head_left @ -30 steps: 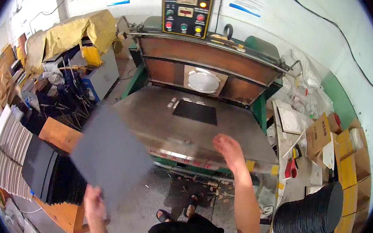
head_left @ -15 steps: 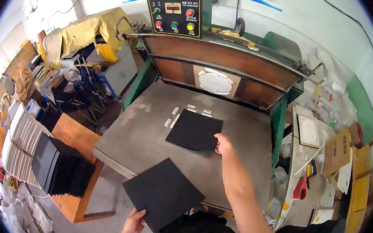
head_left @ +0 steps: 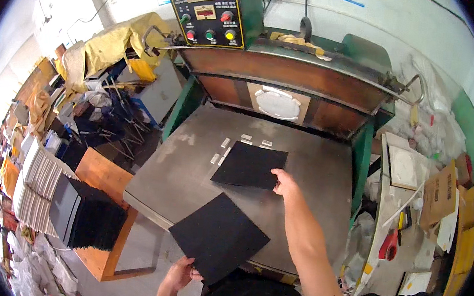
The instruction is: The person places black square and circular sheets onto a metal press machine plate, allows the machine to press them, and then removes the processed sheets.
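My right hand [head_left: 282, 182] reaches over the grey metal press bed [head_left: 323, 189] and pinches the near right corner of a black square sheet [head_left: 249, 164] lying flat among small white guide blocks [head_left: 221, 151]. My left hand [head_left: 179, 274] grips the near corner of a second black square sheet [head_left: 219, 236], held tilted over the bed's front edge. Behind the bed stands the brown platen with a white round die [head_left: 277, 103].
A control box with coloured buttons [head_left: 210, 7] tops the green press. A stack of black sheets [head_left: 86, 213] rests on a wooden stand at my left, beside stacked white sheets [head_left: 37, 178]. Cardboard boxes and a red tool [head_left: 389, 245] crowd a shelf at right.
My head has moved closer to the press. My left hand has brought the second black sheet from my left side to the bed's front edge, and my right hand now pinches the sheet on the bed.
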Motion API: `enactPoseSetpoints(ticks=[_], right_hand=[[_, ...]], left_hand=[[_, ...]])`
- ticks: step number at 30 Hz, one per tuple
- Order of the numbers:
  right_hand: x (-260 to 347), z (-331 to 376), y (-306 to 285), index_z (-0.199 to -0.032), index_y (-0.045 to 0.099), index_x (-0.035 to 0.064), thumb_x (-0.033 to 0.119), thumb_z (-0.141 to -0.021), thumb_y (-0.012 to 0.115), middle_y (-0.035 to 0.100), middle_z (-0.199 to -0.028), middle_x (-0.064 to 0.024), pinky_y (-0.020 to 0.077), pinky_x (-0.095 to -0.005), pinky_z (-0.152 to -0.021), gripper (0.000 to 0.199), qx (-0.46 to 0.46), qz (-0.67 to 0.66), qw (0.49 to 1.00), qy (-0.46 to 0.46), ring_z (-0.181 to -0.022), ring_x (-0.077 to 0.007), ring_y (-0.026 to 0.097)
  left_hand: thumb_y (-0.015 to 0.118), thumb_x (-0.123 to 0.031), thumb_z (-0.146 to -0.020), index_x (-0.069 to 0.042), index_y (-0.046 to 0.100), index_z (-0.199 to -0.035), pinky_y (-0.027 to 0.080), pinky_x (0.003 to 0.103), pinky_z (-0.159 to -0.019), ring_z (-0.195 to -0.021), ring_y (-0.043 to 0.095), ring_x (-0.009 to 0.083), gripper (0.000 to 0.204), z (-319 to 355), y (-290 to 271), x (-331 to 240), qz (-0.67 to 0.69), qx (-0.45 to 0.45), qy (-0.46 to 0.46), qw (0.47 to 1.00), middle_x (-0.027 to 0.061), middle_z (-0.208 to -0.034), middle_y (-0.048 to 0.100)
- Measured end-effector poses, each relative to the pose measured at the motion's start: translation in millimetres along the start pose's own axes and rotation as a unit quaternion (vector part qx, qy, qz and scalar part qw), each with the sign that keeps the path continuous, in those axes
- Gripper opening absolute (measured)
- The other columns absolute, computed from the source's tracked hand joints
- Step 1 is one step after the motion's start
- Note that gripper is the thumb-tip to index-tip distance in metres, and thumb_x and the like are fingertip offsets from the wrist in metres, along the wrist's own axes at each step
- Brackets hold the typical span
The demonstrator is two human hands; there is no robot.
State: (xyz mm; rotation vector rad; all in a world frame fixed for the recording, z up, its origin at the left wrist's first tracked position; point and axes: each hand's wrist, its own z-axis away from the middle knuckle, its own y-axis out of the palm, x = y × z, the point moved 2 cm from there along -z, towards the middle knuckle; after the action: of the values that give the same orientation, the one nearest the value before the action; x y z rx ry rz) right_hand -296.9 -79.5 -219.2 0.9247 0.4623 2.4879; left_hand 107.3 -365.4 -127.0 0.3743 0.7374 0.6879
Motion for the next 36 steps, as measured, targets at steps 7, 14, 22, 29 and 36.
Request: enactPoseSetpoints(ticks=[7, 14, 22, 29, 36], right_hand=[[49.6, 118.0, -36.1, -0.125, 0.052, 0.0018, 0.008, -0.088, 0.063, 0.06, -0.12, -0.0112, 0.0481, -0.0388, -0.096, 0.039, 0.15, 0.002, 0.976, -0.161, -0.108, -0.0253, 0.059], [44.8, 302.6, -163.9, -0.133, 0.049, 0.0019, 0.019, -0.089, 0.063, 0.056, -0.128, -0.0093, 0.0412, -0.0395, -0.102, 0.049, -0.039, -0.013, 0.942, -0.332, -0.116, -0.0248, 0.054], [-70.5, 405.9, -256.9, -0.131, 0.05, -0.0027, 0.009, -0.088, 0.058, 0.061, -0.122, -0.0116, 0.0461, -0.035, -0.097, 0.045, -0.218, -0.036, 0.909, -0.354, -0.11, -0.0253, 0.059], [-98.1, 429.4, -206.2, -0.126, 0.056, -0.0015, 0.009, -0.085, 0.061, 0.065, -0.116, -0.0108, 0.0484, -0.0347, -0.091, 0.042, -0.215, -0.058, 0.909, -0.351, -0.102, -0.0241, 0.063], [-159.4, 455.3, -154.4, -0.126, 0.056, 0.0008, 0.006, -0.087, 0.06, 0.063, -0.118, -0.0077, 0.0468, -0.0358, -0.091, 0.039, -0.267, -0.089, 0.881, -0.379, -0.106, -0.0206, 0.059]], left_hand=[[0.047, -0.008, -0.095, 0.004, 0.042, -0.121, 0.054, 0.054, -0.086, -0.099, 0.061, 0.0405, 0.029, -130.8, 99.6, 4.8, 0.033, 0.046, 0.067, 0.996, 0.0231, -0.116, 0.055], [0.049, -0.014, -0.096, 0.008, 0.044, -0.118, 0.053, 0.053, -0.092, -0.102, 0.062, 0.0386, 0.031, -288.5, 165.2, -12.6, -0.095, 0.068, 0.119, 0.986, 0.0218, -0.116, 0.054], [0.066, -0.019, -0.082, -0.001, 0.057, -0.112, 0.05, 0.043, -0.089, -0.113, 0.056, 0.0326, 0.036, -211.4, 212.4, -9.1, -0.589, -0.069, 0.261, 0.761, 0.0156, -0.113, 0.061], [0.067, -0.028, -0.079, -0.002, 0.049, -0.131, 0.02, 0.055, -0.114, -0.136, 0.035, 0.0363, 0.061, -310.7, 280.7, -8.1, -0.792, -0.074, 0.453, 0.402, 0.0156, -0.14, 0.047], [0.063, -0.025, -0.084, -0.005, 0.053, -0.129, 0.023, 0.054, -0.114, -0.137, 0.036, 0.0346, 0.049, -307.8, 276.8, -1.2, -0.758, -0.047, 0.414, 0.502, 0.0173, -0.137, 0.051]])
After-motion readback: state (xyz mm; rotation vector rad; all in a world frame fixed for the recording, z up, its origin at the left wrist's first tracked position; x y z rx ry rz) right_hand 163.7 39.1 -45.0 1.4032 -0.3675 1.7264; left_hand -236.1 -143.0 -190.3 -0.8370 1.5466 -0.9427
